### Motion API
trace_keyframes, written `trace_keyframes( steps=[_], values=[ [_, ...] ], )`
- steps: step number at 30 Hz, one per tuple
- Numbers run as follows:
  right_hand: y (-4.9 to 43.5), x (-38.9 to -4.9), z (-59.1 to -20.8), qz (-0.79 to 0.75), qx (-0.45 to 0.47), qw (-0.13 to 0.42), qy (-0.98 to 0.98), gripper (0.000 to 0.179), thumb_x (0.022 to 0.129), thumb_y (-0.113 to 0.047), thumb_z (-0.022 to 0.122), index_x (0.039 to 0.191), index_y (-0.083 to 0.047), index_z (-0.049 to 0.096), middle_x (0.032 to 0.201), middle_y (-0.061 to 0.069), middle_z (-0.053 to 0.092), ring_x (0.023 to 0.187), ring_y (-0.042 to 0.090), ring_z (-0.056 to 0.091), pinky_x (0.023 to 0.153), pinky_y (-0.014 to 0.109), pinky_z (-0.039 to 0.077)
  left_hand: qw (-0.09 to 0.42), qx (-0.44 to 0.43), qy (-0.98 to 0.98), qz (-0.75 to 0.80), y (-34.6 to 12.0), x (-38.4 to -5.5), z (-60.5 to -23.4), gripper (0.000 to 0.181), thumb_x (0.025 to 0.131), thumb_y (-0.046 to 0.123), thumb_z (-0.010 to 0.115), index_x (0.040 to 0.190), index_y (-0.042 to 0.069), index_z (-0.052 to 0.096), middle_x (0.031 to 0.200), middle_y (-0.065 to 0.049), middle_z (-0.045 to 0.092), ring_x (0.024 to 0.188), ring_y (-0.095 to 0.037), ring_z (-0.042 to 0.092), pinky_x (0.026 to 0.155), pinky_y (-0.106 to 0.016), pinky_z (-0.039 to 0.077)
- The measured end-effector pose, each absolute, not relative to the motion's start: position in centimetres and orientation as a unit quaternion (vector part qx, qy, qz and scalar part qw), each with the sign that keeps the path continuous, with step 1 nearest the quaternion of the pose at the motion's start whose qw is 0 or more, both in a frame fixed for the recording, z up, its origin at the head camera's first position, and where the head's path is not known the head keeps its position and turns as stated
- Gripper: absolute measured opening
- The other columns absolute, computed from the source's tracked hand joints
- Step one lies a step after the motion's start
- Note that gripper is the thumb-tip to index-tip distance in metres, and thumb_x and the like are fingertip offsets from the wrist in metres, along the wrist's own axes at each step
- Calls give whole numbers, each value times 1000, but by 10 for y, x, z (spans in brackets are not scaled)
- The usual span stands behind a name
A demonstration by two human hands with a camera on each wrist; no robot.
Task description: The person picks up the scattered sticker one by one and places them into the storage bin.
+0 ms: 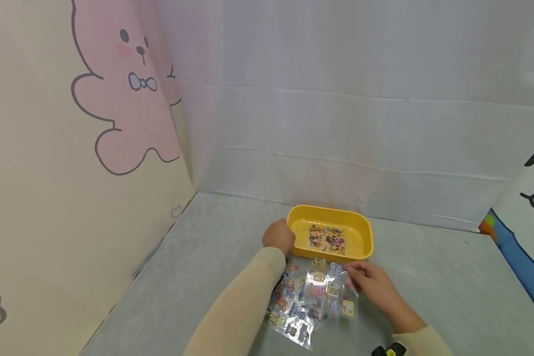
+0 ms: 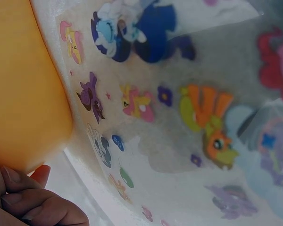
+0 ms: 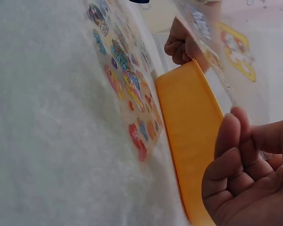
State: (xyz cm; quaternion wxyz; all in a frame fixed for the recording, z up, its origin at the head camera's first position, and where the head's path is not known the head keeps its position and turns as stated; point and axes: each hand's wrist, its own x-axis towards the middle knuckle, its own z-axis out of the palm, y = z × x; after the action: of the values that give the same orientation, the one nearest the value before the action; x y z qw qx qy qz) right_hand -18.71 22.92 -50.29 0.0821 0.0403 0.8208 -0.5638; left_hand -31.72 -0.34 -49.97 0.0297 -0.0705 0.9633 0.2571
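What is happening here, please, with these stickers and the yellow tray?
A person's left hand grips the tray at its left end. The right hand pinches a clear sticker sheet between thumb and fingers, holding it up off the table. Another sheet lies on the table in front of the tray, and more stickers are inside the tray.
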Motion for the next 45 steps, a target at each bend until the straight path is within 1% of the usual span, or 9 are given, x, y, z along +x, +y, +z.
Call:
trace_keyframes(
  steps=[4,8,14,19,24,28,33,39,45],
  values=[
    [231,-195,-496,-574,9,77,815,25,108,-10,54,121,9,66,80,9,66,68,17,56,60,29,50,27,-68,963,258,-3,-317,-500,17,98,13,64,111,5,71,87,-4,68,72,-18,59,74,-40,56],
    [233,-202,-487,-571,-34,73,817,26,108,-10,52,121,10,64,81,11,66,67,17,56,60,29,50,24,-66,965,254,-3,-316,-498,19,98,14,64,113,5,71,91,-5,69,74,-18,60,74,-40,56],
    [237,-214,-475,-558,-54,72,825,28,109,-13,52,123,8,64,85,13,67,71,20,57,63,31,52,27,-67,964,258,-3,-312,-492,19,98,13,65,113,4,71,92,-6,70,75,-19,61,75,-40,56],
    [246,-228,-468,-543,-64,58,836,30,110,-16,51,123,9,63,85,13,66,71,21,58,62,33,51,32,-67,964,254,-2,-312,-493,23,98,14,65,118,4,70,100,-7,72,78,-18,61,79,-40,57],
    [255,-246,-461,-550,-52,50,832,33,110,-17,50,125,10,60,86,11,67,71,20,59,63,31,53,32,-66,965,251,-3,-314,-492,22,99,14,65,118,4,71,99,-7,72,77,-18,61,77,-40,57],
    [259,-260,-456,-533,-28,47,844,37,111,-23,50,125,8,60,87,9,67,74,18,60,65,28,54,33,-68,966,247,-3,-314,-491,25,99,15,66,121,4,71,103,-7,73,81,-18,63,80,-40,57],
    [259,-273,-455,-511,-22,42,859,38,111,-27,49,126,6,62,90,10,66,80,21,61,70,28,55,35,-70,966,245,-2,-313,-491,26,99,16,67,121,4,71,104,-7,73,82,-18,64,82,-40,57],
    [253,-284,-458,-489,-24,49,871,34,111,-23,48,125,5,62,93,13,67,82,24,61,73,29,55,37,-72,966,246,-2,-311,-490,27,99,16,66,123,4,70,106,-8,73,85,-19,64,84,-40,57],
    [246,-294,-456,-454,-25,57,889,39,111,-30,48,126,4,62,93,11,64,88,31,61,76,31,53,38,-74,966,246,-3,-312,-491,29,99,15,65,125,4,69,110,-8,73,88,-19,65,86,-41,57]
  ],
)
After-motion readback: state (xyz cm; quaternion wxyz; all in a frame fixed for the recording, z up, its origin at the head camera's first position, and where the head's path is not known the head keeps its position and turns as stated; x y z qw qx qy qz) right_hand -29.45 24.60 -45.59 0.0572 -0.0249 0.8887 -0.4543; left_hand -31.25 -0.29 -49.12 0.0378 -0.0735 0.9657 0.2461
